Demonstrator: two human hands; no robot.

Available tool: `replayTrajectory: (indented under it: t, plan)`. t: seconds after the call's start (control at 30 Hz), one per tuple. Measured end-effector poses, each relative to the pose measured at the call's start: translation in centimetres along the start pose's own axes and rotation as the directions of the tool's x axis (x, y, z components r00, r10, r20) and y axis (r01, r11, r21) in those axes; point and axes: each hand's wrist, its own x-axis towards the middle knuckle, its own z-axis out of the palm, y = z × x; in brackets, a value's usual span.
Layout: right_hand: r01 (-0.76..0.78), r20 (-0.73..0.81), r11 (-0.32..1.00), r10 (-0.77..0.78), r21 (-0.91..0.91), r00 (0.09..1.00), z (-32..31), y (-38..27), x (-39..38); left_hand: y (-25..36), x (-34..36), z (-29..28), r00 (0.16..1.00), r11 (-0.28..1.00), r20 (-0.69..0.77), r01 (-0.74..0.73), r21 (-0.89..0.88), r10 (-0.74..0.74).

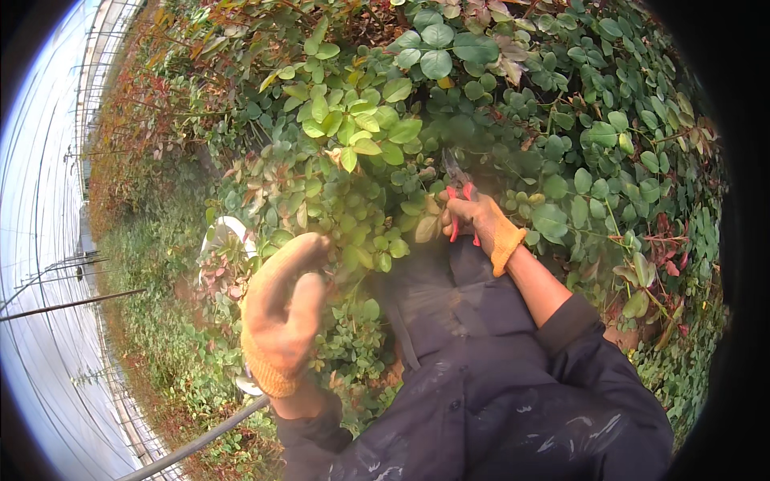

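While the shears point(455, 170) point up and away from the wearer, their red handles lie within the right hand point(481, 220), and the dark blades stick out beyond the fingers toward the leaves. This hand, in an orange glove, is closed around the handles, its fingers curled on their left side; one red handle end shows below the fingers and another beside the palm. Whether the blades touch a stem cannot be told, for the foliage around them is dim and blurred.

Well to the left and nearer the lower edge, the left hand point(282, 317), gloved alike, is raised with its fingers bent over toward the right and the thumb set apart below them, a gap showing between. It is well apart from the shears. Pale green leaves point(367, 124) grow beyond the two hands, with darker leaves point(553, 216) to the right of the shears.

Just beyond the left hand, a white curved thing point(228, 232) shows among the leaves, largely hidden; whether it is a container, and what it might hold, cannot be told. Below that hand, a grey pole point(196, 439) slants down to the lower edge. Dark clothing point(481, 385) with pale smears covers the wearer.
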Motion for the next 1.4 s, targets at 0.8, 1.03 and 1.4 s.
replayTrajectory:
  t: [0.8,1.03,1.4]
  plan:
    - [-0.097,0.130,0.932,0.151,-0.350,0.980,5.0,-10.5,14.3,-16.5,29.2,11.4,0.997,0.605,0.073,-0.060,0.794,0.004]
    - [0.073,0.315,0.819,0.135,-0.569,0.939,5.8,-12.7,17.3,-17.1,29.5,10.9,0.998,0.737,0.058,-0.022,0.675,-0.024]
    - [0.013,0.154,0.798,0.100,-0.603,0.983,7.7,-12.4,18.5,-17.3,29.1,10.8,0.995,0.796,0.066,0.014,0.605,-0.068]
